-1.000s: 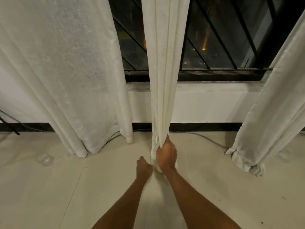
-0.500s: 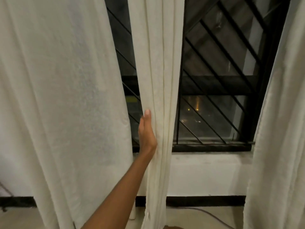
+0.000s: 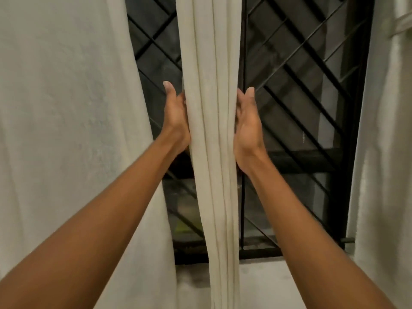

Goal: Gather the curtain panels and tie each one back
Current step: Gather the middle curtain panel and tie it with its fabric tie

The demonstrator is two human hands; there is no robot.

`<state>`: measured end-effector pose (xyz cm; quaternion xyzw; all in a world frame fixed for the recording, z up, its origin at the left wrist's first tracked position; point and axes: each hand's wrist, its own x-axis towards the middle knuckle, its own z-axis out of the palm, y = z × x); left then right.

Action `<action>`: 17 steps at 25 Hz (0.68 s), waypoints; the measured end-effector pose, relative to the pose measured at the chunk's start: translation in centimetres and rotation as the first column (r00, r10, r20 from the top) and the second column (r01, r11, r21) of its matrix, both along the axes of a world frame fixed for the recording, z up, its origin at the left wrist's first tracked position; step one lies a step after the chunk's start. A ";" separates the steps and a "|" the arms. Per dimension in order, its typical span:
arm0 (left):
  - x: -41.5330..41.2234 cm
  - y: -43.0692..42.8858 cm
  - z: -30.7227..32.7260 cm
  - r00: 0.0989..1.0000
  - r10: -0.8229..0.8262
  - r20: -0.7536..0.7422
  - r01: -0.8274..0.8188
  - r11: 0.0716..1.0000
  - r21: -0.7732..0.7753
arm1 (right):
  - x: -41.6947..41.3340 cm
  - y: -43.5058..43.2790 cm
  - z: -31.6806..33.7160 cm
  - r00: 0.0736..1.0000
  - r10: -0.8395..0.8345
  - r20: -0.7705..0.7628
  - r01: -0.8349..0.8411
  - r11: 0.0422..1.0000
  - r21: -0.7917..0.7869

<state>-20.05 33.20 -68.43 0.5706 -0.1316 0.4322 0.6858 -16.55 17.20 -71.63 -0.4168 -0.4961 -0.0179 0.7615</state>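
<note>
Curtain panels (image 3: 55, 130) (image 3: 209, 141) (image 3: 388, 163), three; two hands (image 3: 176, 117) (image 3: 247, 123) against the middle one.

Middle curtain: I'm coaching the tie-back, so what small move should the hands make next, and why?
Probably curl both hands round the middle curtain to bunch it: the left hand and right hand press flat against its opposite edges, fingers pointing up, and no tie shows on it.
</note>
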 end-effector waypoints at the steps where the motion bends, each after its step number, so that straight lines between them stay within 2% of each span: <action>1: 0.6 -0.2 3.1 0.999 -0.040 -0.006 0.040 0.999 0.017 | 0.6 1.2 3.1 0.999 0.019 -0.037 -0.018 1.000 0.024; 5: 2.0 -0.8 14.4 0.996 -0.083 -0.043 0.084 0.996 0.020 | 2.4 3.5 16.0 0.987 -0.073 -0.146 0.077 0.997 0.016; 7: 1.2 -0.6 20.3 0.997 -0.048 -0.063 0.049 0.999 0.013 | 2.7 4.4 23.3 0.975 -0.122 -0.185 0.123 0.992 -0.005; 12: -0.3 0.3 37.0 0.993 -0.036 -0.111 0.046 0.995 0.087 | 0.3 7.3 41.1 0.973 -0.172 -0.152 0.158 0.982 -0.102; 14: -0.6 -0.1 43.7 0.989 -0.054 -0.140 0.070 0.991 0.112 | -0.7 7.0 47.2 0.975 -0.124 -0.184 0.111 0.990 -0.082; 17: -2.4 -0.9 54.8 0.993 -0.077 -0.093 0.089 0.987 0.137 | -1.7 6.3 57.3 0.968 -0.169 -0.188 0.158 0.985 -0.067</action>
